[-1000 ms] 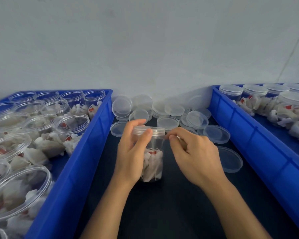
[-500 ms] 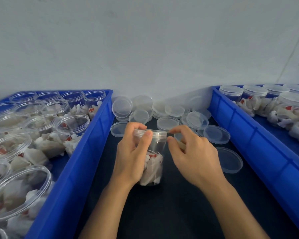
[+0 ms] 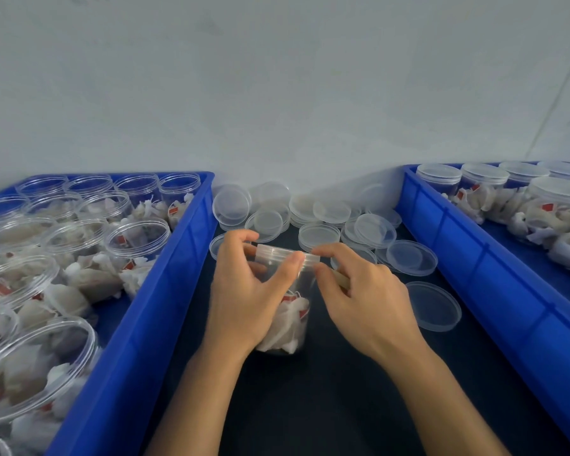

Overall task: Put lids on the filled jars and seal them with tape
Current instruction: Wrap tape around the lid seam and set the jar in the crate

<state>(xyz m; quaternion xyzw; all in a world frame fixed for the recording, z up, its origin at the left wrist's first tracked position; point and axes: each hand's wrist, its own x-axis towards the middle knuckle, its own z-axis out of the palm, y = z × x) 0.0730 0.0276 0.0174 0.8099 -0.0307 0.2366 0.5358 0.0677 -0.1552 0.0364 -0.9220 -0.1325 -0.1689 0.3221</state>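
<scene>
A clear plastic jar filled with white tea bags stands on the dark table between two blue bins, with a clear lid on top. My left hand grips the jar near the top, thumb pressed against the lid's rim. My right hand is at the right side of the lid, thumb and forefinger pinching at the rim. A small pale thing shows in its palm; whether it is tape, I cannot tell.
The left blue bin holds several open filled jars. The right blue bin holds several lidded jars. A heap of loose clear lids lies behind the jar by the wall. One lid lies right of my right hand.
The jar has tipped slightly and shifted a little nearer to me. My right hand's fingers have moved along the lid's rim. My left hand keeps its grip.
</scene>
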